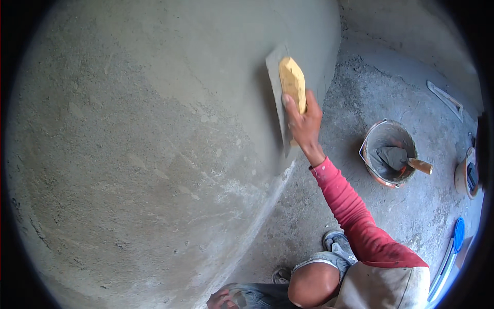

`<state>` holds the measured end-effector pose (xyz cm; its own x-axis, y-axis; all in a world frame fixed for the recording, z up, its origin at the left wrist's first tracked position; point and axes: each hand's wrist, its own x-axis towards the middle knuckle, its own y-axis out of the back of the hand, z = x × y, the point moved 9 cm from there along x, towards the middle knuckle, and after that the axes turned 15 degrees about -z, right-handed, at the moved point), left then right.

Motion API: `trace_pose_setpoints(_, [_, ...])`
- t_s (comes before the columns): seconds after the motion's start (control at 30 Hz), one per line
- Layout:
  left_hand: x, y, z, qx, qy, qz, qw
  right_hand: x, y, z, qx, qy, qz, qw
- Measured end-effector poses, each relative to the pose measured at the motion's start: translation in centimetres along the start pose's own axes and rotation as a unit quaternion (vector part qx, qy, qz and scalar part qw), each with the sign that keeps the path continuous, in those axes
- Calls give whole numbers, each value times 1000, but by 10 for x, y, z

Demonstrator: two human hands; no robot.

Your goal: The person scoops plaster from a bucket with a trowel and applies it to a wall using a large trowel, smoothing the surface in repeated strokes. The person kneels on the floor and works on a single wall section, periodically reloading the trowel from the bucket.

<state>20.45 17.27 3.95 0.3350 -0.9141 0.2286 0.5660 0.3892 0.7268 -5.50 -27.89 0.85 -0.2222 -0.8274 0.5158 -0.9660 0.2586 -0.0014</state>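
My right hand (307, 122) is wrapped round the pale wooden handle of a plastering trowel (292, 82). The trowel's long metal blade stands close against the grey wall (154, 170), where the upper part looks smooth and wet and the lower left rough and drier. Down at the bottom edge, my left hand (221, 299) shows only in part, beside my dark-clad leg; whether its fingers are closed is hard to make out.
To the right a bucket (366, 154) with grey mortar holds a wooden-handled trowel (419, 166). Beyond lie a flat frame-like tool (445, 100), a second bucket (459, 177) and a blue-ended tool (458, 235). My bare knee (314, 285) and shoe (338, 244) are near the wall's foot.
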Motion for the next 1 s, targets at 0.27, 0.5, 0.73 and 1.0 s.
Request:
trace_pose_setpoints(0.27, [0, -2, -1, -5, 5, 10, 1000, -65, -46, -85, -61, 250, -98, 961])
trace_pose_setpoints(0.5, [-17, 7, -5, 2, -8, 19, 1000, -164, 7, 237, 129, -347, 56, 927])
trace_pose_setpoints(0.73, [-26, 20, -12, -10, -18, 31, 999, -117, -34, 231, 350, -305, 50, 885])
trace_pose_setpoints(1.0, [-25, 25, -12, -13, -29, 53, 998, 67, -32, -57, 369, -107, -54, 922])
